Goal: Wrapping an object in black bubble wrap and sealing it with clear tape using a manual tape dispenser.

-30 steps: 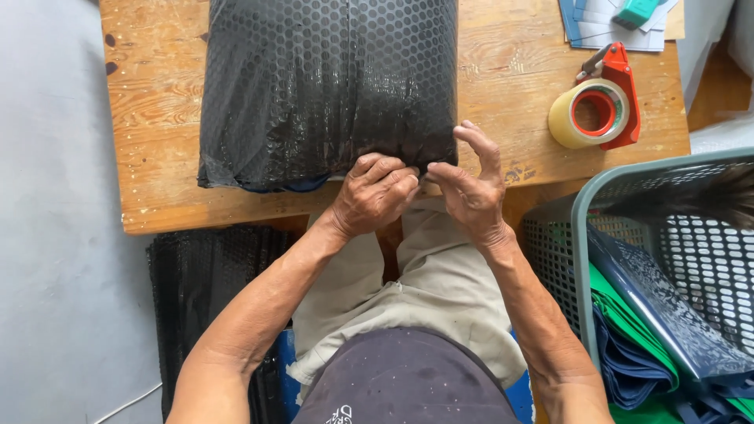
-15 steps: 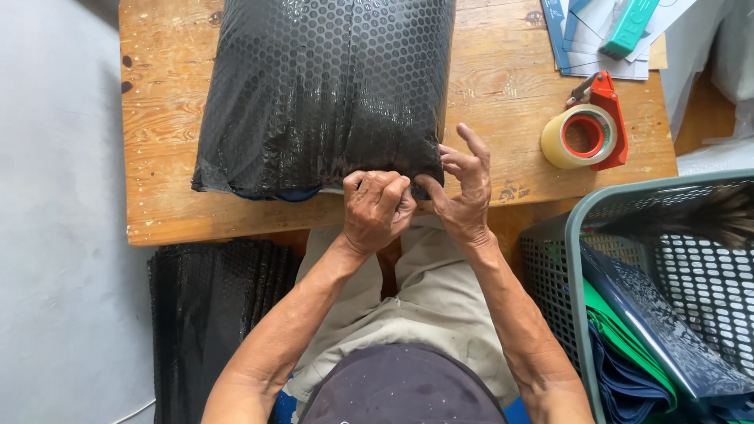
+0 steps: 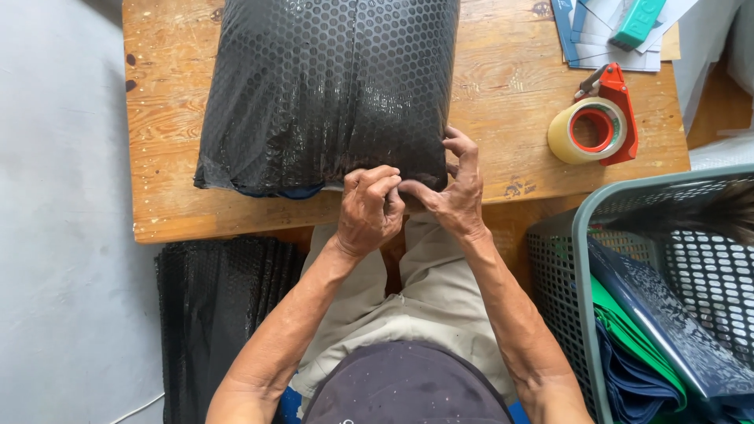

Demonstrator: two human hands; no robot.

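The black bubble-wrap package (image 3: 330,90) lies on the wooden table (image 3: 503,102) directly ahead of both hands, its near edge touching their fingertips; its long axis runs away from the person, from the hands toward the far side of the table, and its bulk sits a little to the left of where the hands meet. The left hand (image 3: 369,210) is curled into a loose fist, the fingers bent down and pinching the lower edge of the package near its right corner; the right hand (image 3: 455,192) is just beside it, touching it, with thumb and forefinger pinching the same edge and the other fingers spread up against the corner of the wrap. Both hands are equally close to the package, but the right one holds the corner itself while the left one holds the edge just inside it; a thin strip of blue shows under the package edge to the left of the hands. A tape dispenser (image 3: 593,129) with a red frame rests on the table well to the right of the right hand; a green mesh basket (image 3: 585,259) stands lower on that same side; a stack of black bubble sheets (image 3: 216,314) lies on the floor below the left forearm.
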